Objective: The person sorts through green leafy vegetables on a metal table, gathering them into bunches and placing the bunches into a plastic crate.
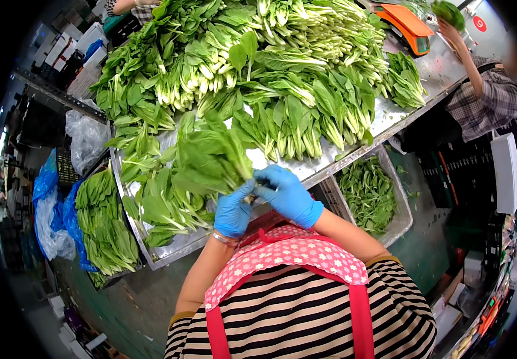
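Observation:
A bunch of leafy greens [213, 157] is held up over the near edge of the metal table [165, 254], its leaves fanned to the upper left. My left hand [233, 210], in a blue glove, is wrapped round the stem ends. Close against it, my right hand [282, 190], gloved too, pinches at the same stem ends; its fingertips are partly hidden. Loose greens [165, 206] lie on the table just left of my hands. Beyond them rises a large heap of greens [210, 66] with pale stems, and smaller bunches [294, 122] line its near side.
A crate [411, 209] of trimmed leaves stands below the table's right side. At the left, another crate of greens [105, 221] sits beside blue and clear plastic bags [55, 221]. An orange scale [405, 27] is far right, near a person [489, 99] holding greens. Another person's arm [125, 6] shows at far left.

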Demonstrator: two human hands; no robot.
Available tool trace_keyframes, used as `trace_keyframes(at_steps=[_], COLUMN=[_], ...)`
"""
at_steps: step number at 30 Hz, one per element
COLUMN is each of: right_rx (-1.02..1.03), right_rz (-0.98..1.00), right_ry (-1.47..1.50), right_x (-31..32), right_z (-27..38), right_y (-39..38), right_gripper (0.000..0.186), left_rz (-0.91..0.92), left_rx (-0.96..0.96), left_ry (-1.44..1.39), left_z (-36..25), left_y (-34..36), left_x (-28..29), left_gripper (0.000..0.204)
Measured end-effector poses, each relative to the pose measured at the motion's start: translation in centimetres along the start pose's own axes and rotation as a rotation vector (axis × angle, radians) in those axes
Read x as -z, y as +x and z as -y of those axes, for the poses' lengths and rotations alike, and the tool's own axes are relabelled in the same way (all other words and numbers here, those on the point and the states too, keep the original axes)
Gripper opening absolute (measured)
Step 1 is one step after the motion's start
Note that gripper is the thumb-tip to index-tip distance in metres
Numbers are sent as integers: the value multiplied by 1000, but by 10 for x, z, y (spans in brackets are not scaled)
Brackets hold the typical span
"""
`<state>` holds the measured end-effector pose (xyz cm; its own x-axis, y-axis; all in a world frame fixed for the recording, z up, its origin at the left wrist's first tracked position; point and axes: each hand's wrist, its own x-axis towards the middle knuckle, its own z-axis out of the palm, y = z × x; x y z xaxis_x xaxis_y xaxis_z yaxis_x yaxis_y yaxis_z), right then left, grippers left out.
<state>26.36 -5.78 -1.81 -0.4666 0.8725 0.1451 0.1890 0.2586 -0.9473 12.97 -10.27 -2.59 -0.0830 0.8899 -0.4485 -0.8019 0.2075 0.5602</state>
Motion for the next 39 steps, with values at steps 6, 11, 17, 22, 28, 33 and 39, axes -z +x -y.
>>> trace_keyframes(at_steps=[6, 11, 17, 22, 28, 33, 39], right_rx=[74, -99, -135, -130, -498, -356, -225], right_rz=[-334, -218, -237, -207, -205, -431, -427], right_ry=[-676, -811, -189, 307, 439, 599, 749], right_x=[3, -10, -14, -36, -51, -69, -90], right_z=[-5, -48, -23, -1, -43, -24, 18], right_y=[32, 48, 36, 29, 24, 15, -1], right_gripper=[32, 32, 29, 24, 28, 9, 9], left_rz=[-75, -36, -32, -52, 17, 46, 52], left_rx=[35, 24, -33, -14, -40, 21, 131], left_ry=[-198, -177, -167, -240, -261, -334, -313], left_z=[-19, -24, -35, -44, -60, -70, -58], left_y=[6, 0, -12, -20, -24, -28, -24], left_x=[42, 43, 59, 67, 87, 97, 85], left_gripper=[27, 27, 29, 35, 36, 35, 34])
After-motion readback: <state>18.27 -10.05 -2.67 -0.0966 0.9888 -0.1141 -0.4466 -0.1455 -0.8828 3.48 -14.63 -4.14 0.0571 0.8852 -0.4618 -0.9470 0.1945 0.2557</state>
